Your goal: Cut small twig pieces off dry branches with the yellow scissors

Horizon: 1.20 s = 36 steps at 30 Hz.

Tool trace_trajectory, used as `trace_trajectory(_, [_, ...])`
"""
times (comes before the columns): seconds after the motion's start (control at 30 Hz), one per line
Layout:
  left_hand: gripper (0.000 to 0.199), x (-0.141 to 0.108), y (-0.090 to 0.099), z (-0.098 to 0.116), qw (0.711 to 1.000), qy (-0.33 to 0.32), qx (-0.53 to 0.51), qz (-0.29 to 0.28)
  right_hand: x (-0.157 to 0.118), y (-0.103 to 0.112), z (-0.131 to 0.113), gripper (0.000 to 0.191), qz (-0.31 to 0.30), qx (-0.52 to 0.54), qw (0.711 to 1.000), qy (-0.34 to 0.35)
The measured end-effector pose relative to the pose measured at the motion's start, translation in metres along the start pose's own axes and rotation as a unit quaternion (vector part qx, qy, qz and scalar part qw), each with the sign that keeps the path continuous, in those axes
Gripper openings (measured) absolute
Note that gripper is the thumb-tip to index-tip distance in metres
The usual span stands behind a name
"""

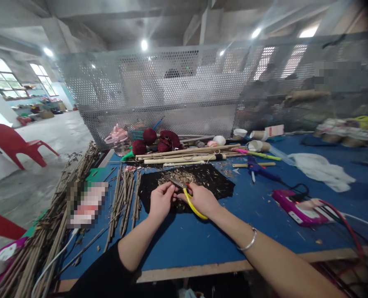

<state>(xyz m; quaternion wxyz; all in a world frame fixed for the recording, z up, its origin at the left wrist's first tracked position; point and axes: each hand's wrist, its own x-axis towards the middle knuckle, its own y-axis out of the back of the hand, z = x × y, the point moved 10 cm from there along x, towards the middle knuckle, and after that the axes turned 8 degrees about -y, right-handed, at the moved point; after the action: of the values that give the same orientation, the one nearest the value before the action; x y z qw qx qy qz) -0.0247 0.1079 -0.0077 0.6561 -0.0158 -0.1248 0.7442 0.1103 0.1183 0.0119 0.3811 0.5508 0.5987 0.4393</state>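
Yellow-handled scissors (190, 203) are gripped in my right hand (199, 199), their dark blades pointing up and left over a black cloth (217, 181). Just left of them, my left hand (163, 201) is closed in a pinch near the blades; what its fingers hold is too small to make out. Small tan clippings (184, 177) lie heaped on the cloth behind both hands. Thin brown sticks (126, 194) lie to the left of the cloth.
A large twig bundle (51, 223) and a phone (89, 205) lie at the left. Long pale sticks (184, 159) and dark red balls (149, 136) are behind the cloth. To the right are a blue glue gun (261, 169), white cloth (323, 170) and magenta power strip (298, 209).
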Motion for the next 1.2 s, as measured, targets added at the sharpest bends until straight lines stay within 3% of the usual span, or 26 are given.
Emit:
trace_trajectory(0.23, [0.035,0.002,0.003,-0.003,0.999,0.012,-0.021,0.024,0.002,0.0,0.003,0.051,-0.015,-0.005,1.0,-0.009])
trace_trajectory(0.4, [0.031,0.003,-0.002,0.001,1.0,-0.003,-0.027,-0.003,0.0,0.008,0.0,0.051,0.029,-0.013,0.999,0.008])
trace_trajectory(0.57, [0.025,0.002,0.002,-0.005,0.999,0.02,-0.047,0.017,-0.004,0.013,-0.007,0.05,0.056,-0.002,0.998,0.034])
trace_trajectory(0.77, [0.025,-0.002,-0.005,-0.005,0.999,0.025,-0.029,-0.015,-0.005,0.017,-0.012,0.052,0.087,0.01,0.994,0.065])
trace_trajectory(0.93, [0.024,-0.003,-0.007,-0.006,0.999,0.02,-0.026,-0.024,-0.005,0.017,-0.014,0.052,0.09,0.008,0.993,0.072])
trace_trajectory(1.2, [0.025,-0.002,-0.005,-0.004,1.0,0.006,-0.013,-0.019,-0.003,0.008,-0.008,0.051,0.042,0.011,0.998,0.037])
